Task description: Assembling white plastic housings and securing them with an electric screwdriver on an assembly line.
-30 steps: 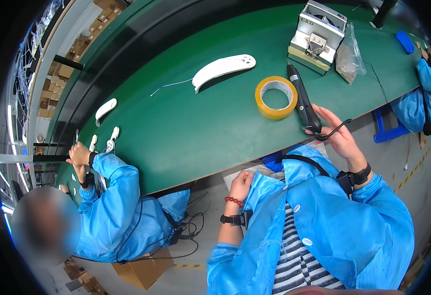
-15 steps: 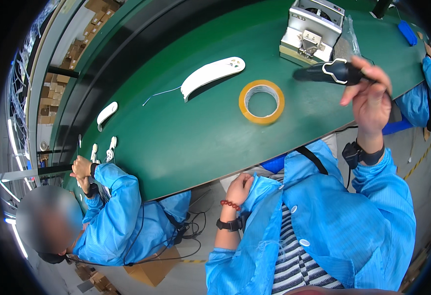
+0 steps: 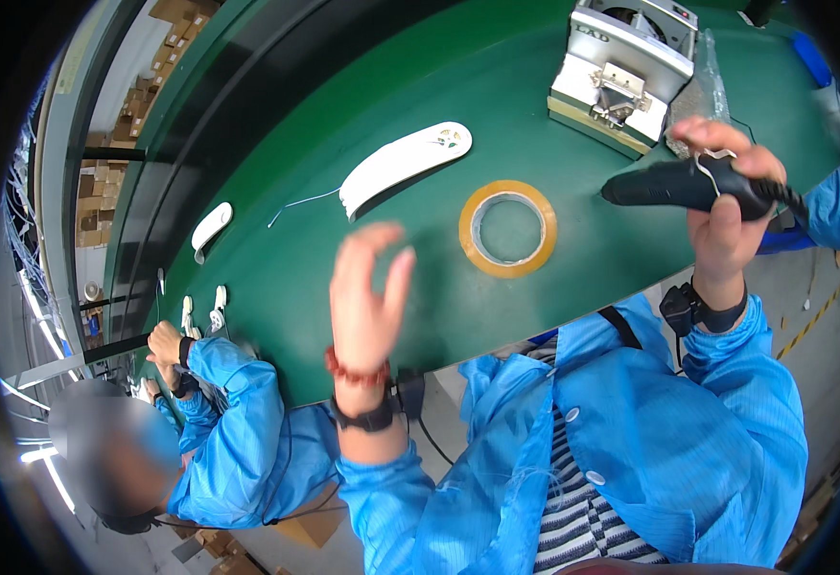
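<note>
My right hand [image 3: 732,206] is closed around a black electric screwdriver [image 3: 660,185], with a tapered nose pointing left, a pale wire hanger and a coiled cord at its back end. Over the table's near part, my left hand [image 3: 362,297] is raised with its fingers apart and nothing in it. Just beyond those fingers lies a curved white plastic part [image 3: 406,163], from which a thin blue wire [image 3: 305,204] runs left. Between my hands a roll of yellowish tape [image 3: 476,251] lies flat.
A boxy grey-white machine [image 3: 621,72] stands at the back right, beside a clear plastic bag [image 3: 712,86]. Another white part [image 3: 212,227] lies further left. On the left a co-worker in a blue smock [image 3: 233,431] works at the green table [image 3: 286,316]; another blue sleeve [image 3: 828,216] shows at the right.
My left hand has risen from my lap and moved left over the table, opening its fingers. The electric screwdriver, still in my right hand, has dropped slightly and shifted right.
</note>
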{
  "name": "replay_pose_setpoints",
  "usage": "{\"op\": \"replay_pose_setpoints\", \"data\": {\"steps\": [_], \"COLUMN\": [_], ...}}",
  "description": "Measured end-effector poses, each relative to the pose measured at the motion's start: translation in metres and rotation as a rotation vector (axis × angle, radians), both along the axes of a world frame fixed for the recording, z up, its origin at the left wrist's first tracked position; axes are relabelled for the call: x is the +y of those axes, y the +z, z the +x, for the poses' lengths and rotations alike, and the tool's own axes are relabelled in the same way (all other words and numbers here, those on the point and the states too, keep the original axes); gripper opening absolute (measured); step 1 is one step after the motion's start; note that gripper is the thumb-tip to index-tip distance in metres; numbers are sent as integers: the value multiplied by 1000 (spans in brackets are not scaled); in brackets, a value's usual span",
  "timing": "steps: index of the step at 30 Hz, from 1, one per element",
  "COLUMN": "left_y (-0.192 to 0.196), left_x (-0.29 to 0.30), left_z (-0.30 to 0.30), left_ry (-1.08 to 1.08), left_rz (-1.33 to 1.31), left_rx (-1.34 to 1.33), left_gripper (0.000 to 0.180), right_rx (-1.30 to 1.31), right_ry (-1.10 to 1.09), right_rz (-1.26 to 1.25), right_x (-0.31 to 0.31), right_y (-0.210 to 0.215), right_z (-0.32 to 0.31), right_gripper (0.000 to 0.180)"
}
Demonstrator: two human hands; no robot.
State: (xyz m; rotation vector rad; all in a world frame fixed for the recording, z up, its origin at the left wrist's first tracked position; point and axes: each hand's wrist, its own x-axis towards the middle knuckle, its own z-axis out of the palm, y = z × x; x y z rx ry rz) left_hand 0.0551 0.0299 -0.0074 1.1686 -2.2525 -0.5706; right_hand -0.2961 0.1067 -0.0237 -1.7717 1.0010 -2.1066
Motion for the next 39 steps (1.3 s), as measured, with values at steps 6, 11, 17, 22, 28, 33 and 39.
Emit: {"op": "replay_pose_setpoints", "data": {"steps": [6,11,17,22,28,33,39], "left_y": [-59,-79,-75,-56,-43,-18,-11], "left_x": [-95,-92,-83,-83,-85,-137,-234], "left_z": [-20,-18,-11,20,35,15,-43], "left_ry": [180,223,171,14,40,5,-89], "left_rz": [-191,-190,-231,7,51,-389,-571], "left_rx": [-276,-279,-274,-328,-350,-436,-369], "left_gripper": [58,70,66,57,54,52,48], "right_rx": [-154,-149,-210,-133,-46,-63,182], "right_ry": [262,265,222,144,295,458,401], "right_rz": [29,50,4,-37,38,103,116], "right_x": [-4,-3,8,22,7,-11,-27], "right_y": [3,3,-2,-5,-6,-1,10], "right_z": [15,14,18,25,26,37,43], "right_gripper": [38,39,38,39,47,58,55]}}
